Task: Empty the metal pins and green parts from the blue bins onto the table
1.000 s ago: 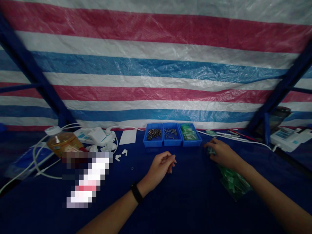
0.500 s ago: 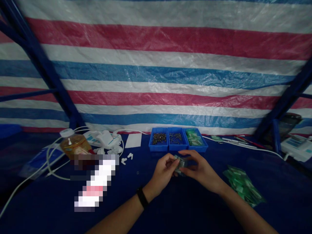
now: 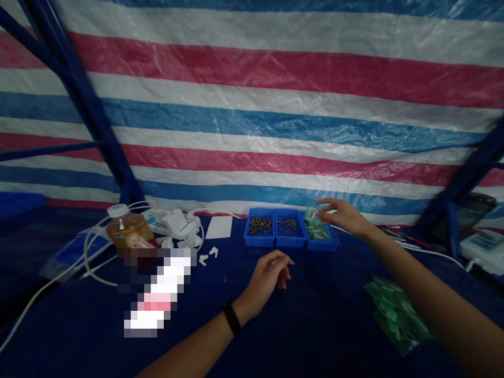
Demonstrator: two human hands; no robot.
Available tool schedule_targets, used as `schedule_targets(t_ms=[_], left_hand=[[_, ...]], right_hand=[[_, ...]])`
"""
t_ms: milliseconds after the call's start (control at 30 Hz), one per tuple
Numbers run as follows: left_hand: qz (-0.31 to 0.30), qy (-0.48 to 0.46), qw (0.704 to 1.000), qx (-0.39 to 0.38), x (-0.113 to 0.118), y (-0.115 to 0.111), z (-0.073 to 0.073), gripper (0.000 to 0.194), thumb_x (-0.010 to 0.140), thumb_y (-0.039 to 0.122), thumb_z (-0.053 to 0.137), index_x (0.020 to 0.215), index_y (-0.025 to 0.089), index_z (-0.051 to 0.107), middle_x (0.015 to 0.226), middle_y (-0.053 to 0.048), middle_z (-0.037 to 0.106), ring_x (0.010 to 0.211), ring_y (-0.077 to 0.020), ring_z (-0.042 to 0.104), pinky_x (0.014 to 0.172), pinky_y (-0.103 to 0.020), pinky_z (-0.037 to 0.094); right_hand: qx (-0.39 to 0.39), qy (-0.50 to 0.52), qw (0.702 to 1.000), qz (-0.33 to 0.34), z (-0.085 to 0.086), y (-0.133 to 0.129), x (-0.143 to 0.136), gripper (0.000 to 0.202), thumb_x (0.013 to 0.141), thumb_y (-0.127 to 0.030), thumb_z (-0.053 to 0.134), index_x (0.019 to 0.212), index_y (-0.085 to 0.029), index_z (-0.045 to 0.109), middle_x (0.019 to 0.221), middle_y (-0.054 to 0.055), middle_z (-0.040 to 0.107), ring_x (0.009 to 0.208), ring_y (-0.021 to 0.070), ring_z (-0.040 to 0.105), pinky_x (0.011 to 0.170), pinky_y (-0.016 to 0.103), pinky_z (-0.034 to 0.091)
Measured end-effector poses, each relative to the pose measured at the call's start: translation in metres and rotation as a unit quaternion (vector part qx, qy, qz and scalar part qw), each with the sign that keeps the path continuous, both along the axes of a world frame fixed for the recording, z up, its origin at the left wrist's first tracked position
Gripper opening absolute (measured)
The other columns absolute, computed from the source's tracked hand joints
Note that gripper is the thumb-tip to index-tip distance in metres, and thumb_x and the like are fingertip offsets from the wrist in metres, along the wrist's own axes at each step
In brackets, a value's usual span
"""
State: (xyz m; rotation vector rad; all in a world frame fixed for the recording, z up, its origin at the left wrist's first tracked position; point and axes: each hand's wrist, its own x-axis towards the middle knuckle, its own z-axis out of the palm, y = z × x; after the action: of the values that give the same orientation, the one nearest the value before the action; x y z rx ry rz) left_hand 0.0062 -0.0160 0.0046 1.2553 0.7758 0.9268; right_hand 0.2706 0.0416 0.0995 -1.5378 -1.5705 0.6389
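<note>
My left hand [image 3: 268, 278], a black band on its wrist, hovers over the dark blue table with fingers loosely curled and apart, and nothing shows in it. My right hand [image 3: 342, 215] reaches over the right blue bin [image 3: 323, 245], its thumb and fingertips around a small clear packet [image 3: 313, 212] above the green packets [image 3: 318, 231] there. The middle bin [image 3: 290, 242] holds screws, and the left bin [image 3: 259, 242] holds small round metal parts.
A clear bag of green packets [image 3: 396, 315] lies at the right. On the left are a bottle of amber liquid [image 3: 128, 228], white cables, white earbuds [image 3: 213, 252] and a white card [image 3: 219, 227]. Pens and a white device [image 3: 484, 249] sit at the back right.
My right hand has moved from beside my left hand up to the right bin. The small packet that was between both hands no longer shows in my left hand, whose fingers have loosened.
</note>
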Motion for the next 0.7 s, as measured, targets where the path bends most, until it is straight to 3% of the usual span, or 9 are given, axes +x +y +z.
schedule_targets(t_ms=[100,233,300,400,500,600,700], left_hand=[[-0.003,0.008,1.000,0.001,0.000,0.001,-0.002,0.033,0.085,0.046,0.058,0.089,0.013,0.064,0.065,0.000,0.058,0.050,-0.0091,0.052,0.048,-0.021,0.038],[-0.010,0.025,1.000,0.010,0.000,0.002,-0.004,0.033,0.085,0.045,0.057,0.087,0.014,0.064,0.064,0.000,0.058,0.048,-0.0086,0.050,0.048,-0.021,0.037],[-0.009,0.033,0.999,0.017,0.001,0.001,-0.003,0.031,0.085,0.044,0.056,0.087,0.014,0.064,0.064,0.000,0.058,0.047,-0.0084,0.050,0.047,-0.021,0.036],[-0.008,0.041,0.999,0.019,0.000,0.000,-0.001,0.031,0.085,0.043,0.055,0.088,0.013,0.064,0.064,0.000,0.058,0.048,-0.0087,0.051,0.048,-0.021,0.036],[-0.009,0.045,0.999,0.018,-0.001,0.001,0.001,0.031,0.084,0.043,0.055,0.087,0.013,0.064,0.064,0.000,0.058,0.048,-0.0091,0.051,0.048,-0.021,0.037],[-0.013,0.045,0.999,0.016,-0.001,0.002,0.000,0.031,0.084,0.043,0.055,0.086,0.013,0.064,0.063,0.000,0.058,0.048,-0.0093,0.051,0.048,-0.021,0.038],[-0.016,0.050,0.998,0.023,0.002,0.002,-0.001,0.030,0.084,0.042,0.055,0.086,0.013,0.064,0.063,0.000,0.058,0.048,-0.0094,0.051,0.048,-0.021,0.038]], right_hand=[[-0.036,-0.167,0.985,0.029,-0.008,0.018,0.013,0.033,0.082,-0.026,0.066,0.113,-0.018,0.072,0.101,0.009,0.076,0.072,0.0206,0.071,0.069,0.030,0.055],[0.059,-0.333,0.938,0.072,-0.028,0.025,0.014,0.032,0.087,-0.022,0.057,0.113,-0.018,0.075,0.116,0.011,0.073,0.101,0.0267,0.070,0.093,0.036,0.051],[0.069,-0.370,0.919,0.119,-0.041,0.027,0.006,0.035,0.084,-0.015,0.054,0.111,-0.017,0.076,0.121,0.012,0.071,0.113,0.0284,0.066,0.103,0.039,0.046],[0.035,-0.382,0.906,0.178,-0.050,0.034,-0.004,0.042,0.076,-0.005,0.051,0.104,-0.020,0.079,0.115,0.008,0.075,0.112,0.0257,0.067,0.104,0.036,0.046],[0.049,-0.355,0.925,0.123,-0.036,0.032,-0.002,0.043,0.084,-0.010,0.045,0.110,-0.022,0.077,0.116,0.006,0.074,0.110,0.0246,0.068,0.100,0.037,0.049],[0.077,-0.324,0.942,0.045,-0.011,0.002,0.020,0.037,0.093,-0.028,0.046,0.115,-0.019,0.074,0.119,0.010,0.073,0.111,0.0281,0.067,0.098,0.040,0.049],[-0.020,-0.355,0.932,0.067,-0.008,-0.061,0.059,0.037,0.088,-0.043,0.055,0.113,-0.023,0.075,0.116,0.012,0.073,0.106,0.0311,0.069,0.095,0.044,0.050]])
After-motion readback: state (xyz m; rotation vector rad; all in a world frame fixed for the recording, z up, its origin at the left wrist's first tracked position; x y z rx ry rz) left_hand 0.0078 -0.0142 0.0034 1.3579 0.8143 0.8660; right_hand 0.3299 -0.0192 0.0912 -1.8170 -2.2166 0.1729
